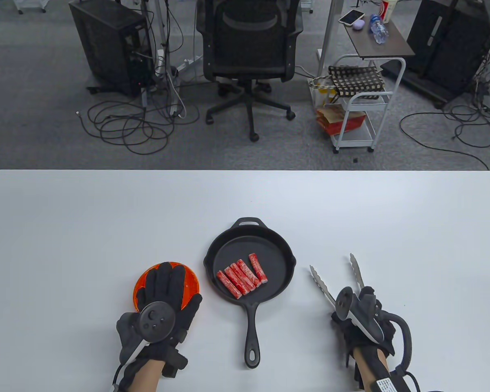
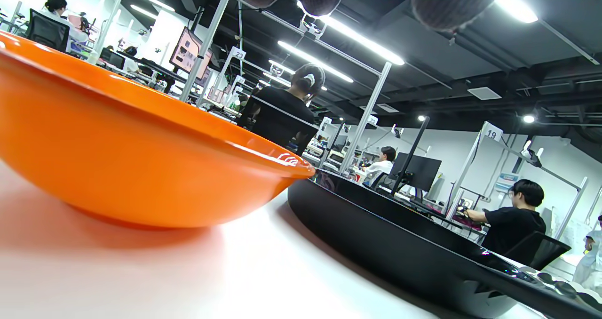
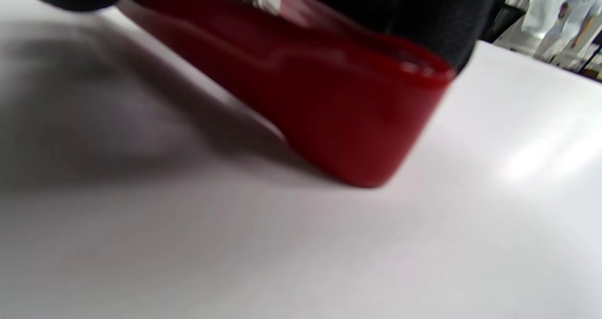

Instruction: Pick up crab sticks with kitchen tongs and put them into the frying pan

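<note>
A black cast-iron frying pan (image 1: 283, 249) sits mid-table, handle toward me, with several red-and-white crab sticks (image 1: 241, 277) lying side by side in it. Left of the pan is an orange plate (image 1: 192, 281); nothing shows on its visible parts. My left hand (image 1: 169, 281) lies flat over it with straight fingers. In the left wrist view the fingertips (image 2: 451, 3) hang above the plate (image 2: 131, 159), beside the pan's wall (image 2: 400, 248). Right of the pan, my right hand (image 1: 361, 312) grips metal tongs (image 1: 322, 286), arms spread, nothing between them. Their red handle end (image 3: 338, 107) touches the table.
The white table (image 1: 106, 228) ends at a far edge, beyond which stand an office chair (image 1: 249, 49), a white trolley (image 1: 359, 118), computer towers and loose cables. Several people sit at desks in the background of the left wrist view.
</note>
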A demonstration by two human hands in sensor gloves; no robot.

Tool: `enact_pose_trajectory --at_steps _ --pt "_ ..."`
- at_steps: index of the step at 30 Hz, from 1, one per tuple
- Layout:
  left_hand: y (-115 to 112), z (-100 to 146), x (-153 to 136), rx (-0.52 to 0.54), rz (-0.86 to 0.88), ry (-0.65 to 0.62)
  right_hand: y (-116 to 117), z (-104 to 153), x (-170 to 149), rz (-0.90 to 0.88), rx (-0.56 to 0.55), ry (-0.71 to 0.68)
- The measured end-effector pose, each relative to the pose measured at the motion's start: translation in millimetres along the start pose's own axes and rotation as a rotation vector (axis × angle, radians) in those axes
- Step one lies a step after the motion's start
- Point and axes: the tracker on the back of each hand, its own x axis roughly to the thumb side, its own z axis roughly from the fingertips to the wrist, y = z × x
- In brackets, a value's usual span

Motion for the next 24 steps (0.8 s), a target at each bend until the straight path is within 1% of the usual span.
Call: enact_pose_trajectory --at_steps 1,2,3,4,6,9,12,14,16,17,21,24 --pt "0 0 0 0.000 0.000 -0.001 -2 2 0 -0.018 -0.011 -0.008" --pt "0 0 0 0.000 -0.001 -0.003 -6 5 0 -0.039 -0.047 -0.030" --pt "0 0 0 0.000 -0.002 -0.005 -12 11 0 -0.053 -0.105 -0.057" --pt "0 0 0 0.001 -0.002 -0.006 -14 13 1 -0.059 -0.129 -0.072" --pt "-1 0 1 0.001 -0.004 -0.010 -26 30 5 -0.099 -0.264 -0.153" --pt "-1 0 2 0.002 -0.008 -0.018 -35 48 14 -0.153 -0.379 -0.286" --pt "-2 0 3 0.003 -0.014 -0.029 -40 64 27 -0.177 -0.448 -0.425" --pt "-2 0 4 0.004 -0.018 -0.034 -39 68 35 -0.161 -0.483 -0.495" --pt "-2 0 4 0.004 -0.020 -0.037 -37 69 40 -0.140 -0.492 -0.541" --pt "-2 0 4 0.003 -0.021 -0.039 -35 67 41 -0.132 -0.479 -0.556" --pt "-4 0 6 -0.004 -0.027 -0.046 -29 61 41 -0.127 -0.422 -0.559" --pt "-4 0 7 -0.005 -0.029 -0.050 -27 58 39 -0.131 -0.404 -0.551"
